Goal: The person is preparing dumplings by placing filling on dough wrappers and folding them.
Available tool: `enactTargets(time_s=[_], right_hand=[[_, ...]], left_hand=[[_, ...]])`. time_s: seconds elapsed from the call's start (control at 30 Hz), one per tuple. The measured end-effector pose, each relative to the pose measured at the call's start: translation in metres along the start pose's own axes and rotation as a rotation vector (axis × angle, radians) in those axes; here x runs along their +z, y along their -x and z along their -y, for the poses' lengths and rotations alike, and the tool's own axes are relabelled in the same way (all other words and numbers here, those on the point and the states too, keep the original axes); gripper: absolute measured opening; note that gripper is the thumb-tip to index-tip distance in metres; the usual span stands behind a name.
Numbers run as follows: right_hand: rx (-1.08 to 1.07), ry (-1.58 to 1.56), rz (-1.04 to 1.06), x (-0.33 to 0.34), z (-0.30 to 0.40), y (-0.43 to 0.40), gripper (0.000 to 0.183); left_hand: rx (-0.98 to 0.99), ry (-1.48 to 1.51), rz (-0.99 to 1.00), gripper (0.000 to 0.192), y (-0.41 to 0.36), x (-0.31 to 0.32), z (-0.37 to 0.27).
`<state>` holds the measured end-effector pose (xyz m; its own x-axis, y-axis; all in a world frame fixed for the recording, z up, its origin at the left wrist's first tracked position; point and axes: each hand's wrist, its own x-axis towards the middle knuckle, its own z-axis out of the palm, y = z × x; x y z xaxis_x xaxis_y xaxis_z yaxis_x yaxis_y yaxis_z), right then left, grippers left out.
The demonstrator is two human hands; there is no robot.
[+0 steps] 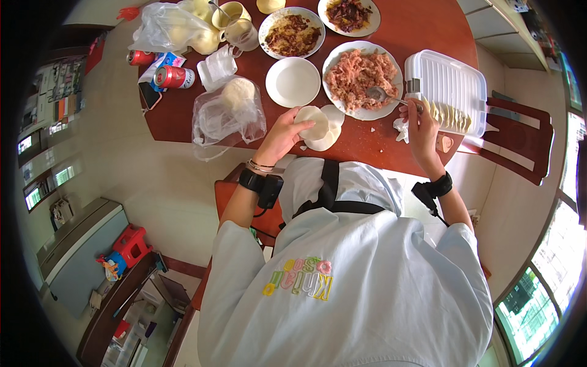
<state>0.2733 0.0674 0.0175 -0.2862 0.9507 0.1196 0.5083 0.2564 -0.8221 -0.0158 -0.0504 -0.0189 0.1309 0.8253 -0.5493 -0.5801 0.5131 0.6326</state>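
Note:
My left hand (286, 133) holds a round dough wrapper (312, 123) between thumb and fingers, just above more wrappers (326, 140) lying by the table's near edge. In my right hand (419, 124) is the handle of a metal spoon (377, 93), whose bowl rests in raw minced meat (355, 75) on a white plate (398, 103). Right of that plate stands a clear ribbed plastic container (447, 69) with a row of filled dumplings (451, 117) along its near side. An empty white dish (292, 82) sits left of the meat.
A plastic bag with dough (238, 94), tissues (217, 66), drink cans (174, 77), a phone (150, 95) and a glass mug (241, 35) are at the left. Two plates of dark food (293, 36) stand farther back. Crumpled tissue (401, 130) lies beside my right hand; a wooden chair (527, 137) is beyond the container.

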Motion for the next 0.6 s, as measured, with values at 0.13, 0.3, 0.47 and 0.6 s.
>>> enactTargets(time_s=[0.13,0.3,0.47,0.6], right_hand=[[-0.084,0.140,0.060,0.011,-0.013,-0.007,0.013],[-0.101,0.132,0.074,0.027,-0.011,-0.012,0.013],[0.047,0.049,0.050,0.039,-0.010,-0.022,0.018],[0.242,-0.229,-0.138,0.055,-0.070,-0.022,0.024]], left_hand=[[0.005,-0.003,0.005,0.040,0.000,-0.001,0.000],[0.012,-0.021,0.000,0.040,0.001,-0.004,0.002],[0.027,-0.022,-0.019,0.040,0.003,-0.006,0.003],[0.026,0.008,0.009,0.038,0.000,-0.003,0.000]])
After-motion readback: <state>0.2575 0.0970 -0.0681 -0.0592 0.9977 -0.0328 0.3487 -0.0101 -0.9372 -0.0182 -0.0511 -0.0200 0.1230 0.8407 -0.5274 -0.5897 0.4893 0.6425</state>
